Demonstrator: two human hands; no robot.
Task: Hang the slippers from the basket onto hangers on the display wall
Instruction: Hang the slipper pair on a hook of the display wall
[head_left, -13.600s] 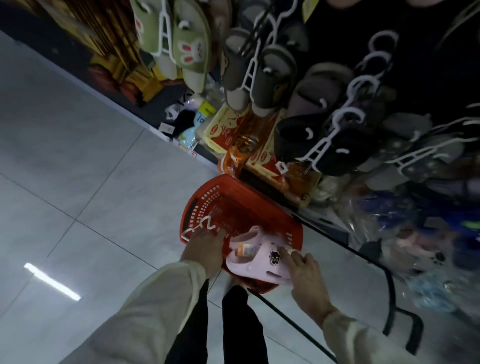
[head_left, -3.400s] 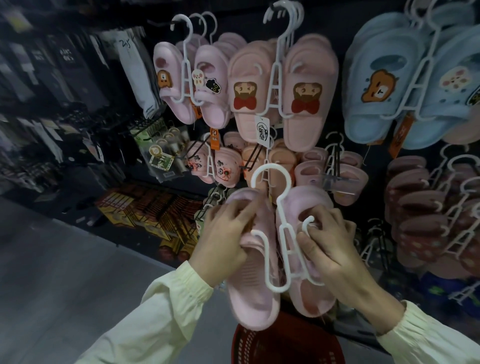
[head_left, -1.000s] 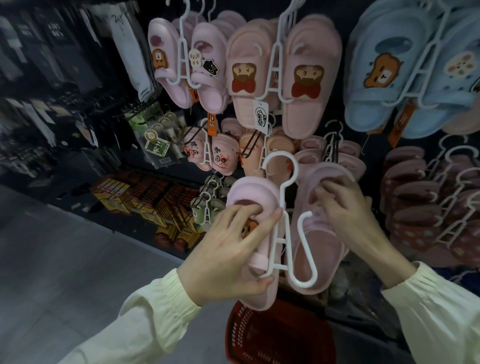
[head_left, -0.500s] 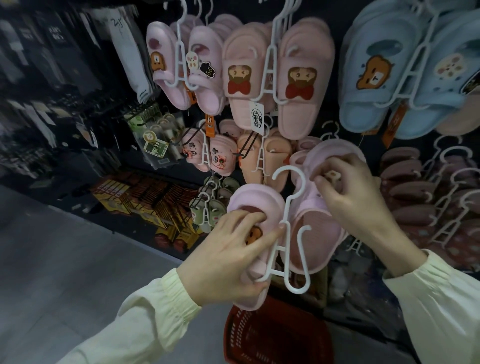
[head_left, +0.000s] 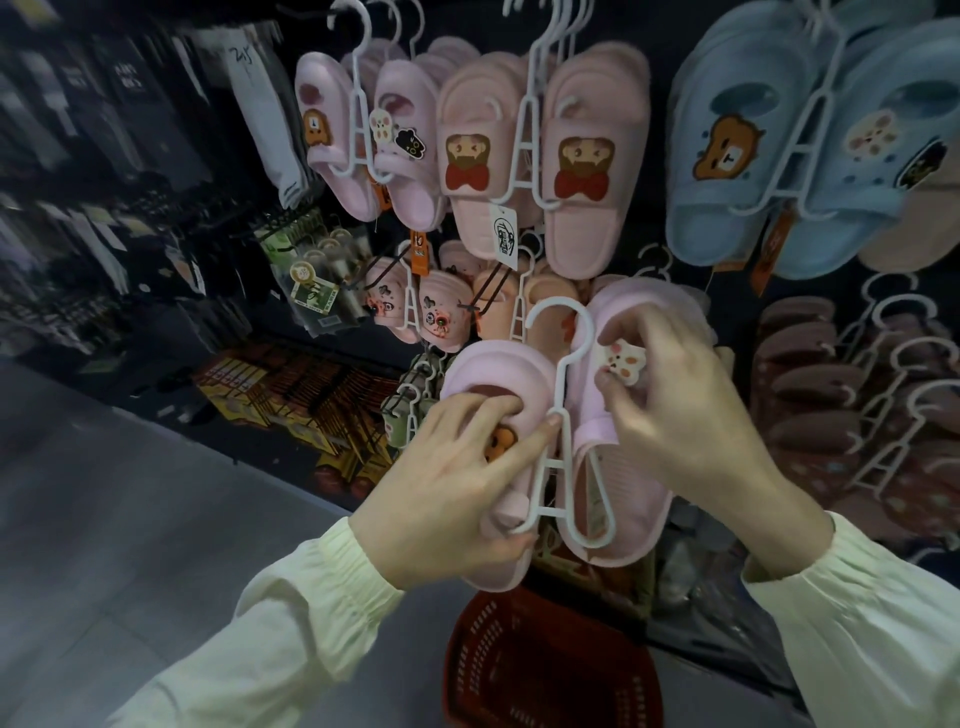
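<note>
Head view: left hand grips the left pink slipper against the white hanger, right hand pinches the right slipper, apparently seating it, above the red basket; next, hook the hanger onto the display wall.

Pale pink slippers, white hanger, orange charm, white charm. Red basket, cream sleeves. Light blue wall slippers with brown bear motif.

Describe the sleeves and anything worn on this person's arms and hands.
Both arms wear loose, pale cream-yellow long sleeves; the left sleeve and right sleeve each gather into a ruched cuff at the wrist. The left hand and right hand are bare: no gloves, rings or watch visible.
</note>
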